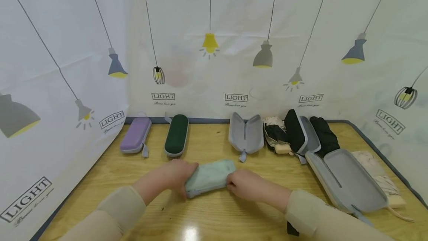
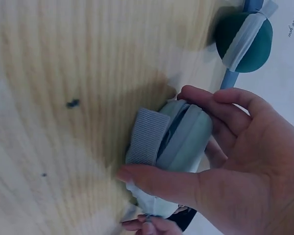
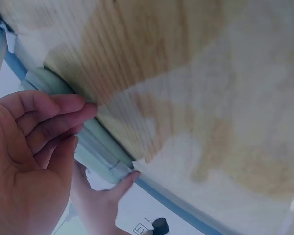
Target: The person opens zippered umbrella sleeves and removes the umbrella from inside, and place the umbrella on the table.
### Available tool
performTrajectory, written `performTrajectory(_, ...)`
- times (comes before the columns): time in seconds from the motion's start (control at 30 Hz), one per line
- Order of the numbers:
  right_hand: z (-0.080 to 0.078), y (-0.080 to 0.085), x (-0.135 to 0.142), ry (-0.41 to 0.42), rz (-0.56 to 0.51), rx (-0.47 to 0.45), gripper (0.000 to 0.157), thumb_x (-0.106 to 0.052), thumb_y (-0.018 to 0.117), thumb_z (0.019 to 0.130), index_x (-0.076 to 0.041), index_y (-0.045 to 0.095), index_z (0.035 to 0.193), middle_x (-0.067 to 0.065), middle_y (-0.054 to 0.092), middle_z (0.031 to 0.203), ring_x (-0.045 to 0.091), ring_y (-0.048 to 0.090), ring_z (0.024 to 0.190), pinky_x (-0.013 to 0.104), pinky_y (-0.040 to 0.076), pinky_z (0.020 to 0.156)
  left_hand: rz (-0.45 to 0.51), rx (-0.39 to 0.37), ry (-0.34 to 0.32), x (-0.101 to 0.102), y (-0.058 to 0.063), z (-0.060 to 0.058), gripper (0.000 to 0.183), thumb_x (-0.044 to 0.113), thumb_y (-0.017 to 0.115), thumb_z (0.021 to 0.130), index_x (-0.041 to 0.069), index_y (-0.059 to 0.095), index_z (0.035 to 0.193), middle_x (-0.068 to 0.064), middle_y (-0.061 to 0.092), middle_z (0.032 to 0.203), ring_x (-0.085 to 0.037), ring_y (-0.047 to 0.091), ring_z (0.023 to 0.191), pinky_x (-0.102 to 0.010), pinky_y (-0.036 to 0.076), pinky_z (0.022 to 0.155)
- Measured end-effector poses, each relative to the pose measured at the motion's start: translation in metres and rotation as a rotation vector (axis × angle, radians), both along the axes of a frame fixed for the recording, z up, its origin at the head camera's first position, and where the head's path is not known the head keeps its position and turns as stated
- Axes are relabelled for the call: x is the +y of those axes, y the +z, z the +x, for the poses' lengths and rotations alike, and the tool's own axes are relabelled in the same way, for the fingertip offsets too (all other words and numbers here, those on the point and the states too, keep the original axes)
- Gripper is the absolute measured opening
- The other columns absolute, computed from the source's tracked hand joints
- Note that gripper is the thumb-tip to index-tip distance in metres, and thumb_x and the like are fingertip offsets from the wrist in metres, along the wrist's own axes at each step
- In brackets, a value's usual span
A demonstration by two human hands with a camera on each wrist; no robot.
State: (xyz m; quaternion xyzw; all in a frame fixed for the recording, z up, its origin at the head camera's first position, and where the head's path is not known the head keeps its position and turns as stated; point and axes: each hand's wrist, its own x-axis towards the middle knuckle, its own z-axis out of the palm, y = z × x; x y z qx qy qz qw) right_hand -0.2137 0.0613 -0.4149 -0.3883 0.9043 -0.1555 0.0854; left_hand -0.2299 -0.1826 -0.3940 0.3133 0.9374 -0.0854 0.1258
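Observation:
A mint-green zip glasses case (image 1: 212, 176) lies between both hands, low over the wooden table. My left hand (image 1: 175, 176) grips its left end, the thumb along the near side and the fingers round the far side. In the left wrist view a grey ribbed tab (image 2: 148, 136) stands out from that end, beside the zip seam. At the right end, my right hand (image 1: 247, 185) has its fingers curled in and pinches the zip pull at the seam. The pull itself is mostly hidden by the fingertips (image 3: 88, 111).
Behind stand a closed purple case (image 1: 135, 134), a dark green case (image 1: 176, 135) and an open grey case (image 1: 245, 133). To the right are an open black case (image 1: 295, 131), a black bundle (image 1: 324, 135), a large open case (image 1: 356, 181) and beige cloth bundles (image 1: 371, 166).

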Motion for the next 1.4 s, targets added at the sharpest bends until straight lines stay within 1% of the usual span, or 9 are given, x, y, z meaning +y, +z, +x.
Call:
performTrajectory(0.17, -0.006, -0.003, -0.005, -0.013, -0.019, -0.012, 0.015, -0.012, 0.055, 0.088, -0.013, 0.063, 0.074, -0.01, 0.052, 0.065, 0.004, 0.045, 0.056, 0.024, 0.039, 0.054, 0.043, 0.052, 0.013, 0.0, 0.0, 0.012, 0.089, 0.055, 0.081, 0.045, 0.003, 0.05, 0.11, -0.007, 0.06, 0.089, -0.023, 0.058, 0.081, -0.035, 0.047, 0.071)
performTrajectory(0.33, -0.006, -0.007, -0.015, 0.038, -0.021, 0.056, 0.017, -0.013, 0.056, 0.087, -0.015, 0.061, 0.071, -0.011, 0.05, 0.064, 0.004, 0.044, 0.056, 0.024, 0.04, 0.055, 0.074, 0.121, 0.031, 0.001, -0.003, 0.019, 0.076, 0.058, 0.08, 0.041, 0.008, 0.052, 0.09, -0.002, 0.054, 0.073, -0.019, 0.054, 0.065, -0.034, 0.045, 0.059)
performTrajectory(0.53, -0.002, -0.009, -0.031, 0.103, -0.008, 0.095, 0.018, -0.013, 0.056, 0.087, -0.015, 0.06, 0.07, -0.011, 0.049, 0.062, 0.004, 0.044, 0.056, 0.022, 0.04, 0.055, 0.075, 0.142, 0.136, 0.008, -0.003, 0.028, 0.07, 0.061, 0.078, 0.043, 0.01, 0.053, 0.083, 0.001, 0.052, 0.069, -0.016, 0.05, 0.06, -0.034, 0.043, 0.051)
performTrajectory(0.73, 0.002, -0.004, -0.033, 0.113, -0.017, 0.063, 0.017, -0.011, 0.055, 0.087, -0.014, 0.06, 0.071, -0.011, 0.05, 0.064, 0.003, 0.046, 0.059, 0.021, 0.041, 0.057, 0.093, 0.129, 0.207, 0.015, 0.0, 0.033, 0.066, 0.059, 0.079, 0.043, 0.01, 0.055, 0.08, 0.003, 0.05, 0.066, -0.013, 0.046, 0.056, -0.032, 0.042, 0.048)
performTrajectory(0.9, 0.005, -0.004, -0.033, 0.126, -0.048, -0.017, 0.015, -0.011, 0.056, 0.087, -0.012, 0.063, 0.073, -0.011, 0.052, 0.065, 0.002, 0.046, 0.059, 0.019, 0.041, 0.057, 0.134, 0.134, 0.237, 0.02, 0.0, 0.036, 0.061, 0.057, 0.08, 0.042, 0.012, 0.053, 0.073, 0.004, 0.047, 0.063, -0.012, 0.045, 0.054, -0.031, 0.04, 0.046)
performTrajectory(1.07, 0.006, -0.005, -0.035, 0.085, -0.049, -0.024, 0.013, -0.013, 0.055, 0.087, -0.013, 0.063, 0.077, -0.012, 0.052, 0.067, 0.002, 0.047, 0.06, 0.019, 0.041, 0.058, 0.136, 0.12, 0.269, 0.023, 0.002, 0.038, 0.064, 0.058, 0.08, 0.043, 0.01, 0.053, 0.076, 0.003, 0.048, 0.064, -0.012, 0.045, 0.054, -0.031, 0.04, 0.046)
performTrajectory(1.23, 0.008, -0.003, -0.036, 0.034, -0.098, -0.059, 0.016, -0.014, 0.055, 0.087, -0.016, 0.058, 0.071, -0.011, 0.049, 0.062, 0.003, 0.045, 0.056, 0.02, 0.04, 0.054, 0.142, 0.089, 0.273, 0.023, 0.003, 0.039, 0.072, 0.059, 0.08, 0.042, 0.007, 0.054, 0.084, 0.002, 0.051, 0.067, -0.013, 0.048, 0.056, -0.032, 0.042, 0.048)
performTrajectory(1.33, 0.011, -0.001, -0.037, -0.027, -0.123, -0.103, 0.018, -0.017, 0.054, 0.087, -0.017, 0.056, 0.069, -0.011, 0.048, 0.059, 0.004, 0.043, 0.052, 0.021, 0.038, 0.051, 0.171, 0.054, 0.269, 0.021, 0.002, 0.038, 0.077, 0.06, 0.079, 0.043, 0.004, 0.055, 0.091, 0.001, 0.054, 0.07, -0.014, 0.051, 0.059, -0.032, 0.044, 0.052)
performTrajectory(1.4, 0.012, 0.001, -0.037, -0.08, -0.123, -0.12, 0.018, -0.02, 0.054, 0.087, -0.018, 0.056, 0.07, -0.01, 0.048, 0.058, 0.004, 0.043, 0.051, 0.022, 0.038, 0.05, 0.214, 0.004, 0.284, 0.019, 0.0, 0.035, 0.076, 0.059, 0.078, 0.047, 0.003, 0.055, 0.093, 0.0, 0.054, 0.072, -0.015, 0.051, 0.061, -0.033, 0.044, 0.055)
